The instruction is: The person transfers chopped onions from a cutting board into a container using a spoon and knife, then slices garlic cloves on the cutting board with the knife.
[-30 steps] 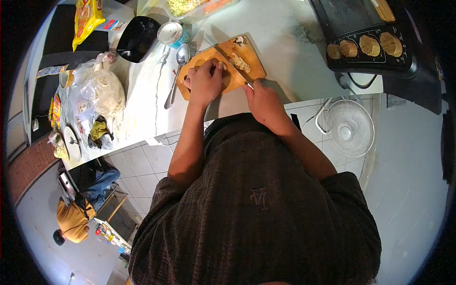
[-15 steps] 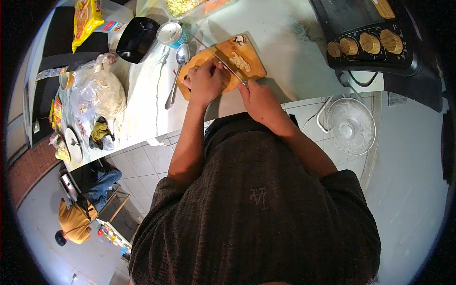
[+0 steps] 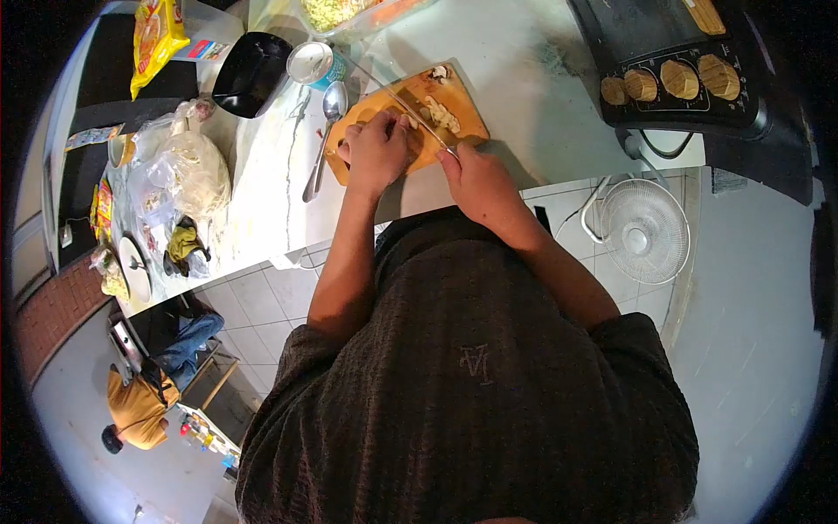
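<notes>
My right hand [image 3: 478, 179] is closed round the handle of a knife [image 3: 397, 98], whose blade slants up and left across a wooden cutting board [image 3: 471, 113]. My left hand [image 3: 377, 153] rests on the board beside the blade, its fingers curled over a small piece of pale food that is mostly hidden. Right of the blade lie pale cut pieces [image 3: 443, 114], and a small dark and white scrap [image 3: 440, 73] sits near the board's top corner. A metal spoon [image 3: 334, 103] lies along the board's left side.
Left of the board stand a tub [image 3: 312, 64], a black bowl [image 3: 252, 74] and plastic bags [image 3: 196, 170]. A food container [image 3: 375, 13] is at the top. A black appliance with wooden knobs [image 3: 679, 80] stands right, above a fan [image 3: 642, 231]. Another person [image 3: 140, 406] is lower left.
The knife and my right hand have shifted slightly left, towards my left hand. My left hand has stayed nearly in place on the board.
</notes>
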Motion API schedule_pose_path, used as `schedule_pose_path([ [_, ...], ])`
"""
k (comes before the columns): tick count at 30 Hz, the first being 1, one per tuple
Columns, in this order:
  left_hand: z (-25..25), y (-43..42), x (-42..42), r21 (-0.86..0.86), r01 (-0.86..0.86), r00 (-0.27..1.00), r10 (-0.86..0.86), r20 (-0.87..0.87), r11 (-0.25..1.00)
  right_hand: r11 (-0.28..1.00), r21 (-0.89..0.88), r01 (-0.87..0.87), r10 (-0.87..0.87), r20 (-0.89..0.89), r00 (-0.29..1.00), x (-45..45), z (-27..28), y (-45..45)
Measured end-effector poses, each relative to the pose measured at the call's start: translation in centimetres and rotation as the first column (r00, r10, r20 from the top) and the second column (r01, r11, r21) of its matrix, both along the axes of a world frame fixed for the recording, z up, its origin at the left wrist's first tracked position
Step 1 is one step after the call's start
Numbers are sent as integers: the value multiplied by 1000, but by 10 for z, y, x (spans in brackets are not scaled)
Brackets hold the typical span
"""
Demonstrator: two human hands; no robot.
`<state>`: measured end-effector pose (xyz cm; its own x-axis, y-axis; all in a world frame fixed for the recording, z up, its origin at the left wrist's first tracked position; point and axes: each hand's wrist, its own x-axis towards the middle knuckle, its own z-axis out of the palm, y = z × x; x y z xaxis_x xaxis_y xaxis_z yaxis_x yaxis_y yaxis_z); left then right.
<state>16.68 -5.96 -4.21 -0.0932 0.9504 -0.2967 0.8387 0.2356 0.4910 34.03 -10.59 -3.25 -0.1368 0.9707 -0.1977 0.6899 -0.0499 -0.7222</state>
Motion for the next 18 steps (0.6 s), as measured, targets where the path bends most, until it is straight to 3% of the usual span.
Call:
schedule_pose_path([
  [18, -14, -1, -3, 55, -64, 996, 60, 64, 996, 994, -108, 14, -22, -71, 997, -1, -5, -1],
])
